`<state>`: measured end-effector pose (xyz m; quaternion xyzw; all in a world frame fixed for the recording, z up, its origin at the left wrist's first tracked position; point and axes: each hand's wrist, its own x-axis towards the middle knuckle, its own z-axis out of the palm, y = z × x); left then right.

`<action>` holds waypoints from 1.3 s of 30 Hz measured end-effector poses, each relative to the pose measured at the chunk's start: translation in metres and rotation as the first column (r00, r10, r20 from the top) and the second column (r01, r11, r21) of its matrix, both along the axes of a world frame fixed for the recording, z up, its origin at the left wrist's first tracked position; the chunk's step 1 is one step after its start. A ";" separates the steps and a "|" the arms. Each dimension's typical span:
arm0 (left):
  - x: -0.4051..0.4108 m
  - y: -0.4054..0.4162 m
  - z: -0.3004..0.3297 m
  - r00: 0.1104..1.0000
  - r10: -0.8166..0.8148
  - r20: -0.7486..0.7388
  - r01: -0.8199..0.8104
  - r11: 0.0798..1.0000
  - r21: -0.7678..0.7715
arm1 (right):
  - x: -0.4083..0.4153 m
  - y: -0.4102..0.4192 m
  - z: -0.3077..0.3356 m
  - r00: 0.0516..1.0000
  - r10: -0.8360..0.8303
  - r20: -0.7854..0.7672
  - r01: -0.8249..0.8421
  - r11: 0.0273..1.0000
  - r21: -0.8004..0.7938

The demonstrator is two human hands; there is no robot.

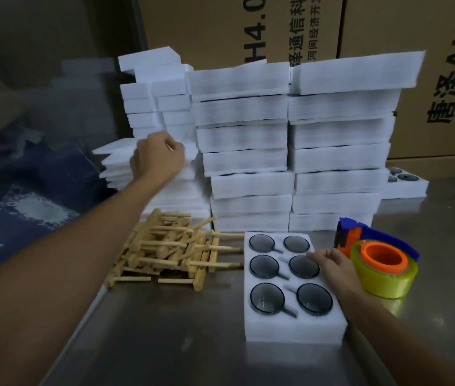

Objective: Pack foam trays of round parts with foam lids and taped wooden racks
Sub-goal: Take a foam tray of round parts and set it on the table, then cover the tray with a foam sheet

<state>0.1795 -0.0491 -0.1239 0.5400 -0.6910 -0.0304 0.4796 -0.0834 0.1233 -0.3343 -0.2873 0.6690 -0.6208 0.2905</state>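
Here we stand at a steel table (165, 344) with one foam tray (293, 327) lying open near its front edge, uncovered; six round parts (264, 266) sit in it, one to each pocket, in two columns of three; each dark disc has a small stem tucked into a slot beside it. Our right hand (332, 267) rests on the tray's right edge, fingers curled loosely and holding nothing, presumably to keep the light foam from sliding. Our left hand (159, 160) reaches toward the back left of the table, fingers closed on the top sheet of a low stack of foam lids (115, 160); we judge it is taking a lid to cover the tray, though motion blur hides how firm the grip is. Just left of the tray lies a loose heap of wooden racks (170, 252), and touching its right side a tape dispenser (379, 257) with a yellow roll; both seem kept within reach for the strapping that follows. Behind the tray, packed trays (290, 162) rise in two tall columns along the table's back edge; another open tray (404, 185) of discs peeks out at the back right; cardboard cartons (248, 29) stand beyond.
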 end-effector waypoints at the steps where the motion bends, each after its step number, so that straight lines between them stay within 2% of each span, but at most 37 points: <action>1: 0.004 -0.011 0.008 0.999 0.034 0.001 -0.034 0.999 -0.009 | 0.000 0.000 -0.003 1.000 -0.013 -0.012 0.013 1.000 -0.011; 5: 0.014 -0.053 0.027 0.996 0.063 0.070 -0.072 0.990 0.125 | -0.003 -0.001 -0.005 1.000 -0.006 0.009 0.006 1.000 -0.029; 8: 0.014 -0.076 0.029 0.979 0.045 0.201 -0.101 0.955 0.279 | -0.004 -0.004 0.000 0.999 0.015 0.034 -0.015 1.000 -0.003; 10: 0.012 -0.087 0.027 0.955 0.022 0.296 -0.116 0.945 0.306 | -0.003 -0.006 0.002 0.999 0.008 0.043 -0.008 1.000 0.001; 14: 0.008 -0.102 0.020 0.927 0.011 0.376 -0.149 0.928 0.341 | -0.001 -0.007 0.001 0.999 0.001 0.040 0.000 1.000 -0.006; 16: 0.005 -0.102 0.018 0.901 0.056 0.431 -0.192 0.941 0.279 | -0.002 -0.007 0.000 1.000 0.004 0.026 -0.004 1.000 -0.013; 18: 0.000 -0.098 0.016 0.876 0.128 0.465 -0.222 0.963 0.152 | -0.001 -0.007 0.001 1.000 0.002 0.005 -0.002 1.000 -0.016; 22: -0.004 -0.085 0.012 0.832 0.181 0.524 -0.201 0.979 -0.019 | -0.001 -0.006 0.000 1.000 0.005 -0.004 -0.005 1.000 -0.021; 28: 0.018 -0.053 0.005 0.815 0.183 0.549 -0.107 0.980 -0.168 | 0.001 -0.004 0.004 0.999 0.021 -0.035 -0.021 1.000 -0.003; 34: 0.037 0.002 -0.009 0.847 0.259 0.464 -0.036 0.899 -0.436 | 0.003 0.001 0.006 0.999 0.028 -0.035 -0.028 1.000 0.013; 37: 0.038 0.040 -0.028 0.852 0.239 0.465 0.076 0.823 -0.562 | 0.005 0.003 0.007 0.999 0.017 -0.039 -0.017 1.000 0.012; 39: 0.036 0.067 -0.047 0.876 0.159 0.455 0.164 0.789 -0.592 | 0.005 0.005 0.010 0.999 0.029 -0.042 -0.028 0.999 0.028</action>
